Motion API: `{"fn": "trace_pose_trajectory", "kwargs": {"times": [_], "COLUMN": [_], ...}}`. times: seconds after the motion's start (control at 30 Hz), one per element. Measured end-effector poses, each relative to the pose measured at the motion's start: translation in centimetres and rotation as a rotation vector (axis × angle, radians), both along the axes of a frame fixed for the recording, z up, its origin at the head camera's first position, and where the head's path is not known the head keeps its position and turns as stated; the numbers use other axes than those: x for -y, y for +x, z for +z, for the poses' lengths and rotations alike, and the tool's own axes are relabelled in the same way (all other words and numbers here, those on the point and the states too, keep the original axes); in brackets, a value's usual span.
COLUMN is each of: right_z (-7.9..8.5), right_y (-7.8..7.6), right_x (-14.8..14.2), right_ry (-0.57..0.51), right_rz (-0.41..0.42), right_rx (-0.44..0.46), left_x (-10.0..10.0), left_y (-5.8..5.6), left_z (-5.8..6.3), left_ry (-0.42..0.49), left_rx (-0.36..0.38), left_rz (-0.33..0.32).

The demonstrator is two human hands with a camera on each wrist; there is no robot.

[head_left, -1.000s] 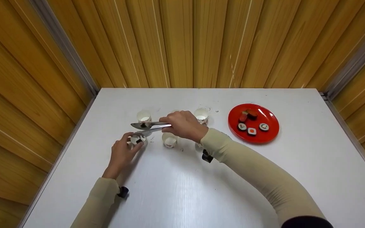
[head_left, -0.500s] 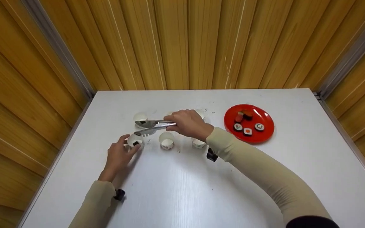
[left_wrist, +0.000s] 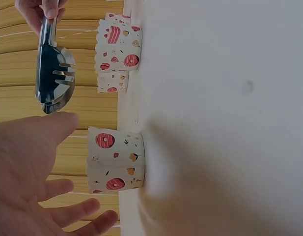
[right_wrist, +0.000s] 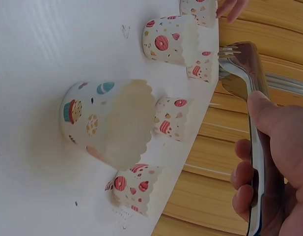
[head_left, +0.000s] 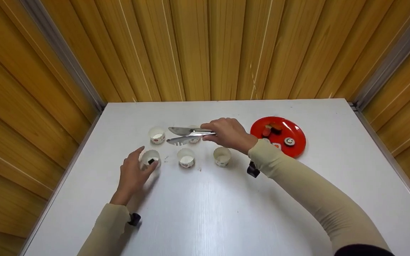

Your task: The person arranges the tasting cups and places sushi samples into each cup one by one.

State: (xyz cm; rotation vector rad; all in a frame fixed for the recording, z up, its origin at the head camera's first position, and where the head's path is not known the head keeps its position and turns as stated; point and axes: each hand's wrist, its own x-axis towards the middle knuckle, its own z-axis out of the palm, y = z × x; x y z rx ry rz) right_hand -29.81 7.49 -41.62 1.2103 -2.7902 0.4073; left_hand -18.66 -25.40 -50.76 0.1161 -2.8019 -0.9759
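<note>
My right hand [head_left: 230, 133] grips metal serving tongs [head_left: 180, 131], their arms slightly apart with nothing between them. They hang above the paper cups, over the back middle cup [head_left: 194, 140]. My left hand [head_left: 132, 174] is spread beside the front left cup [head_left: 150, 154]. In the left wrist view, the fingers of the left hand [left_wrist: 23, 167] stand apart from that cup [left_wrist: 115, 162], which is printed with red doughnuts. A small dark-and-white sushi piece [head_left: 151, 161] lies inside the front left cup. In the right wrist view, the fingers wrap round the tongs [right_wrist: 254, 162].
More printed cups stand in two rows: back left [head_left: 157, 136], front middle [head_left: 186, 158], front right [head_left: 222, 157]. A red plate [head_left: 299, 149] on the right holds several sushi pieces, including a round roll [head_left: 289, 142], partly hidden by the right forearm. Wooden panels [head_left: 190, 49] enclose the white table [head_left: 205, 213].
The right hand has carried the tongs rightward, away from the front left cup. My left fingers have loosened from that cup and spread; the sushi piece stays inside it.
</note>
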Motion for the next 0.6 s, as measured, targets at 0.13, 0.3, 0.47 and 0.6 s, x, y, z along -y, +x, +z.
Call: {"fn": "trace_pose_trajectory", "kwargs": {"times": [0.13, 0.3, 0.47, 0.6], "right_z": [-0.1, -0.1, 0.1, 0.2], "right_y": [-0.2, -0.3, -0.2, 0.0], "right_x": [-1.3, -2.8, -4.4, -5.7], "right_ry": [0.001, 0.01, 0.002, -0.008], "right_rz": [-0.004, -0.027, -0.062, -0.083], "right_rx": [0.0, 0.0, 0.055, 0.087], "left_x": [-0.5, -1.2, -2.2, -3.1], "left_y": [0.0, -0.1, -0.1, -0.2], "left_z": [0.2, 0.6, 1.1, 1.2], "left_ry": [-0.005, -0.004, 0.028, 0.069], "left_rx": [-0.077, -0.187, -0.282, -0.326], "left_rz": [-0.014, -0.031, -0.056, -0.111]}}
